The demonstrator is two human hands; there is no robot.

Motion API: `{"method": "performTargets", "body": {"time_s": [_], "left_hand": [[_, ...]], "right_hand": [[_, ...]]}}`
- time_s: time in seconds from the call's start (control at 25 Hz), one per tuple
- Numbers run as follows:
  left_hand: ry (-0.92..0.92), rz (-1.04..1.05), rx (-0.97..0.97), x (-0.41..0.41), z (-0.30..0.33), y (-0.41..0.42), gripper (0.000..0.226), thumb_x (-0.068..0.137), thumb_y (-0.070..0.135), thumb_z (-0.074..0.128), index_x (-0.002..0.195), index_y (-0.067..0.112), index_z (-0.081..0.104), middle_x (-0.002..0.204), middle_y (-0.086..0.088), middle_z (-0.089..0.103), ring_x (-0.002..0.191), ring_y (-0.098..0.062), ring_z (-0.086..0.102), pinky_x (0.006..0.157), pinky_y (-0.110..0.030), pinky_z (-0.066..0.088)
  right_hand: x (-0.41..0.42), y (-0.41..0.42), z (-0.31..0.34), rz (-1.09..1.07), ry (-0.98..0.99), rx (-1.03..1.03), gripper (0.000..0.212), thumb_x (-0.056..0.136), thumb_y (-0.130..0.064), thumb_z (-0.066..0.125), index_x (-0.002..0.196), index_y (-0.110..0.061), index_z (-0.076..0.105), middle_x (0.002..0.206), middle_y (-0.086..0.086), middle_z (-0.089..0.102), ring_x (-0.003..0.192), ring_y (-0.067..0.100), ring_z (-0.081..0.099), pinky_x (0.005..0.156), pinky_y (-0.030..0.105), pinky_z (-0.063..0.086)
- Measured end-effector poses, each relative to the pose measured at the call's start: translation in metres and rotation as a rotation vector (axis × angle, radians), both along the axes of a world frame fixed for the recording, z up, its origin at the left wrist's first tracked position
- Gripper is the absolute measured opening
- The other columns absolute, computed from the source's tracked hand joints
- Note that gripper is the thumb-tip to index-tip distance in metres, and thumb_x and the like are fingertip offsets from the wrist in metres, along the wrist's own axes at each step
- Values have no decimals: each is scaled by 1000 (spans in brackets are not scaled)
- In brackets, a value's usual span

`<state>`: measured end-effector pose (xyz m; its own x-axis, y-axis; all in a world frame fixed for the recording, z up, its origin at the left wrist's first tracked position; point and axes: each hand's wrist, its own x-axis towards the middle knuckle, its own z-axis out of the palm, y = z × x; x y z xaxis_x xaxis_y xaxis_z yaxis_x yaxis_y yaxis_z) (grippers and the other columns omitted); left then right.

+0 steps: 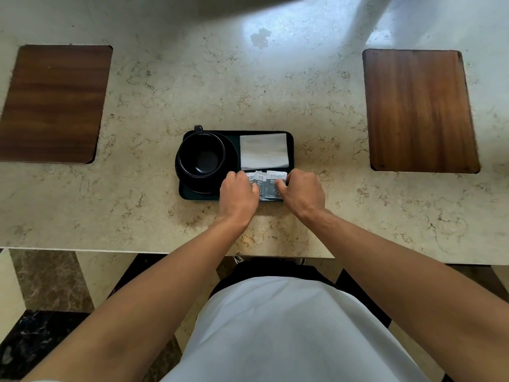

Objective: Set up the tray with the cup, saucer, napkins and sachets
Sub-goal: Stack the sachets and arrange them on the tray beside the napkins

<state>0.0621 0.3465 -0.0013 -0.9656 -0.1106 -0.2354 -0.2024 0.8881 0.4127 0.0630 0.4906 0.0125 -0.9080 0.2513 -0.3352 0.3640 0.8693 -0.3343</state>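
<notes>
Three sachets (271, 184) lie overlapped on the tray's (291, 150) near edge; we see left hand (239, 194) and right hand (304, 193) curled, fingertips touching them, flanking either side.

Item count: one black tray (290, 150); one black cup (201, 155); one black saucer (231, 150); one white napkin stack (264, 151), sheet count indeterminate; three grey sachets (274, 179) visible between the fingers; two wooden insets (52, 103).
</notes>
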Motion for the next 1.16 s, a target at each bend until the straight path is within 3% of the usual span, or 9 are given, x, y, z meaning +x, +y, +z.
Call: {"method": "performTargets", "body": {"time_s": [0.12, 0.44, 0.8, 0.92, 1.04, 1.16], "left_hand": [[-11, -2, 34, 1, -1, 0, 27, 97, 27, 63, 113, 6, 65, 106, -8, 57, 94, -22, 59, 83, -35, 53], [-36, -28, 66, -3, -2, -1, 30, 94, 25, 69, 118, 8, 64, 108, -6, 60, 98, -22, 60, 81, -30, 46], [-43, -34, 41, -4, -1, -2, 28, 93, 23, 70, 117, 9, 65, 106, -5, 61, 95, -22, 61, 83, -33, 49], [-45, -27, 35, -4, 1, -2, 25, 95, 23, 66, 115, 8, 66, 103, -4, 60, 89, -19, 58, 77, -30, 47], [-16, -17, 34, -4, 7, -2, 25, 97, 25, 61, 113, 7, 66, 99, -4, 59, 84, -18, 54, 73, -28, 43], [42, -34, 56, 0, 15, -2, 31, 98, 24, 58, 122, 6, 63, 108, -7, 61, 94, -22, 61, 81, -32, 52]], "right_hand": [[-3, -1, 3, 49, -42, 72, 33, 93, -44, 65, 79, -15, 61, 77, 6, 65, 71, 25, 62, 57, 30, 40], [-7, 0, 1, 5, -90, 62, 34, 90, -45, 67, 76, -14, 65, 74, 4, 64, 68, 24, 62, 57, 29, 40], [-7, 8, -2, 35, -79, 53, 39, 92, -50, 64, 78, -14, 69, 75, 4, 67, 70, 23, 66, 62, 32, 54], [-7, 10, 1, 34, -59, 41, 37, 93, -47, 60, 82, -13, 70, 77, 4, 69, 71, 24, 66, 64, 35, 57], [-8, 14, 5, 61, 25, -13, 25, 94, -35, 56, 90, -12, 66, 85, 5, 67, 79, 24, 63, 69, 39, 56], [-12, 24, 7, 185, 153, -94, 25, 94, -29, 57, 111, -13, 64, 110, 6, 63, 107, 24, 56, 91, 37, 50]]}}
